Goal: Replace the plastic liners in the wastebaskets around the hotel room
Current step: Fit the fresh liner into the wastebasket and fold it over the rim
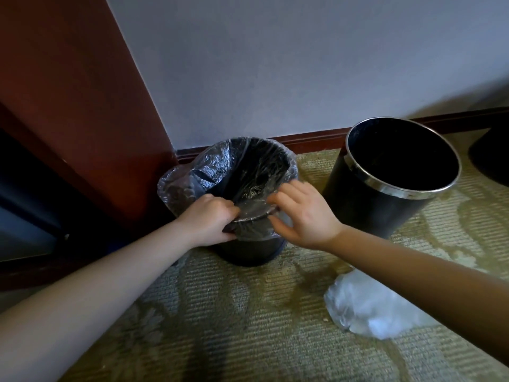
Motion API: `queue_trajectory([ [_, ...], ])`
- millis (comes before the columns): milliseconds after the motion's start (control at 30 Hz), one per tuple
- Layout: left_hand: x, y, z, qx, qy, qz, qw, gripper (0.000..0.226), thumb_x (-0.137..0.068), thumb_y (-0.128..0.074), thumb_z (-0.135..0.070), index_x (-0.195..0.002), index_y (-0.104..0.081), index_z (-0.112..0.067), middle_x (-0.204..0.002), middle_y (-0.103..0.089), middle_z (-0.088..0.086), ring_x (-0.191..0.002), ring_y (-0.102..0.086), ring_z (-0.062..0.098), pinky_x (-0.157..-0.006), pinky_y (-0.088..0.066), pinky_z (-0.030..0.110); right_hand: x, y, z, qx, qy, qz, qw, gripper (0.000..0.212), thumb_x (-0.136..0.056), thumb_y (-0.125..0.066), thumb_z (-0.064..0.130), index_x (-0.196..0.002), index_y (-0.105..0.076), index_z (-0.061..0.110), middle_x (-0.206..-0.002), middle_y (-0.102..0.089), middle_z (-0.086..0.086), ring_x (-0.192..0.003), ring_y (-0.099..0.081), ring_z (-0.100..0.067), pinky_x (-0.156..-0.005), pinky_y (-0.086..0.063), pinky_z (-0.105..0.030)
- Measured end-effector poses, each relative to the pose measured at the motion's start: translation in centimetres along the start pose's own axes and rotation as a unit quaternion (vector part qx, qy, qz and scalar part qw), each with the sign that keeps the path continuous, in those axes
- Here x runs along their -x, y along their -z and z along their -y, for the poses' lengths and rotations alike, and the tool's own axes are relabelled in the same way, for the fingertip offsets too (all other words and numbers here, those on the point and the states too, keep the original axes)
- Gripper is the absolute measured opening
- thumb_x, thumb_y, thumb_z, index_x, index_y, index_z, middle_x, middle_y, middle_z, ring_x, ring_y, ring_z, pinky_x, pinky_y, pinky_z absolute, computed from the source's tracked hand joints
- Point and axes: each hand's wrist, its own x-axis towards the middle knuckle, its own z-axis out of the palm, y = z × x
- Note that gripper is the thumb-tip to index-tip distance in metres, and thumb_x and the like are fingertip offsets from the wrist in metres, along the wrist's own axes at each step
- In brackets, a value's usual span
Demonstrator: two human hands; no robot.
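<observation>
Masking wastebasket (248,253) rim, left hand (210,222)

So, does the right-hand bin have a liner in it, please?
No: the right-hand bin is unlined; its metal rim and dark inside show bare.

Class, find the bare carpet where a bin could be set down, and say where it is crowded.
Bare carpet lies between the forearms, before the lined wastebasket. Crowded: its near rim, under the left hand and right hand; beside the crumpled plastic.
</observation>
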Motion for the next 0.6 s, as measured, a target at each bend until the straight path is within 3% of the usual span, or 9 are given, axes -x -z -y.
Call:
queue_trajectory([
  [67, 0.4, 0.2, 1.0, -0.026, 0.002, 0.006, 1.0, 0.038, -0.067, -0.075, -0.051, -0.086, -0.068, -0.019, -0.085, -0.061, 0.0, -0.084, -0.061, 0.023, -0.075, -0.046, 0.036, -1.3, -0.2, -0.7, 0.04, -0.005, 0.064, 0.997, 0.037, -0.087, -0.058, 0.046, -0.104, -0.065, 0.014, -0.1, -0.061, -0.003, -0.09, -0.054, -0.021, -0.076, -0.043, -0.034],
  [133, 0.9, 0.6, 2.5, -0.045, 0.023, 0.012, 0.999, 0.035, -0.064, -0.077, -0.042, -0.086, -0.068, -0.017, -0.088, -0.061, 0.001, -0.09, -0.058, 0.024, -0.083, -0.046, 0.039, -1.9, -0.6, -1.6, 0.034, 0.003, 0.151, 0.988, 0.041, -0.085, -0.058, 0.056, -0.091, -0.068, 0.016, -0.088, -0.065, -0.001, -0.082, -0.059, -0.021, -0.078, -0.048, -0.037],
  [200, 1.4, 1.1, 4.1, -0.045, 0.032, 0.015, 0.998, 0.028, -0.061, -0.077, -0.02, -0.087, -0.067, -0.014, -0.087, -0.061, 0.004, -0.094, -0.059, 0.028, -0.09, -0.043, 0.042, -2.0, -0.8, -2.2, 0.015, 0.017, 0.212, 0.977, 0.038, -0.086, -0.06, 0.056, -0.08, -0.065, 0.018, -0.071, -0.062, 0.003, -0.068, -0.057, -0.019, -0.076, -0.048, -0.036],
  [267, 1.4, 1.9, 4.9, -0.053, 0.055, 0.078, 0.994, 0.041, -0.066, -0.071, -0.014, -0.106, -0.064, -0.016, -0.107, -0.06, 0.004, -0.114, -0.051, 0.027, -0.103, -0.034, 0.043, -2.0, -0.6, -2.3, 0.003, 0.025, 0.235, 0.972, 0.043, -0.087, -0.05, 0.062, -0.082, -0.065, 0.021, -0.07, -0.062, 0.006, -0.068, -0.057, -0.018, -0.076, -0.045, -0.033],
  [333, 0.9, 3.2, 4.8, -0.042, 0.096, 0.168, 0.98, 0.064, -0.074, -0.067, -0.033, -0.134, -0.048, -0.022, -0.141, -0.041, 0.004, -0.139, -0.026, 0.023, -0.114, -0.018, 0.045, -2.4, -0.1, -2.6, -0.032, 0.0, 0.221, 0.975, 0.051, -0.09, -0.04, 0.066, -0.089, -0.065, 0.022, -0.073, -0.063, 0.006, -0.068, -0.058, -0.015, -0.072, -0.047, -0.032],
  [400, -0.1, 4.9, 4.2, -0.017, 0.11, 0.197, 0.974, 0.071, -0.078, -0.061, -0.044, -0.142, -0.039, -0.023, -0.155, -0.024, 0.003, -0.147, -0.007, 0.022, -0.117, -0.003, 0.049, -3.3, 0.4, -3.0, -0.063, -0.037, 0.166, 0.983, 0.049, -0.094, -0.038, 0.059, -0.094, -0.066, 0.019, -0.076, -0.065, 0.003, -0.07, -0.06, -0.016, -0.067, -0.049, -0.035],
  [467, -1.7, 6.0, 3.3, -0.006, 0.088, 0.132, 0.987, 0.059, -0.084, -0.054, -0.043, -0.138, -0.046, -0.02, -0.152, -0.03, 0.005, -0.144, -0.019, 0.024, -0.118, -0.01, 0.044, -4.4, 0.6, -3.6, -0.06, -0.06, 0.077, 0.993, 0.044, -0.096, -0.04, 0.047, -0.094, -0.068, 0.014, -0.076, -0.066, -0.001, -0.068, -0.06, -0.02, -0.064, -0.048, -0.035],
  [533, -3.5, 6.2, 1.8, 0.08, 0.091, 0.067, 0.99, 0.042, -0.091, -0.047, -0.036, -0.126, -0.057, -0.014, -0.135, -0.051, 0.009, -0.127, -0.044, 0.028, -0.107, -0.034, 0.037, -5.4, 0.7, -4.1, -0.063, -0.103, 0.008, 0.993, 0.04, -0.096, -0.042, 0.04, -0.095, -0.068, 0.01, -0.074, -0.066, -0.004, -0.066, -0.06, -0.023, -0.061, -0.047, -0.036],
  [600, -4.8, 5.5, -0.1, 0.216, 0.121, 0.098, 0.964, 0.036, -0.097, -0.042, -0.029, -0.12, -0.061, -0.009, -0.125, -0.059, 0.014, -0.116, -0.053, 0.029, -0.095, -0.042, 0.031, -6.0, 0.6, -4.4, -0.068, -0.142, -0.016, 0.987, 0.037, -0.096, -0.044, 0.037, -0.098, -0.068, 0.01, -0.078, -0.068, -0.005, -0.069, -0.062, -0.025, -0.061, -0.047, -0.035],
])
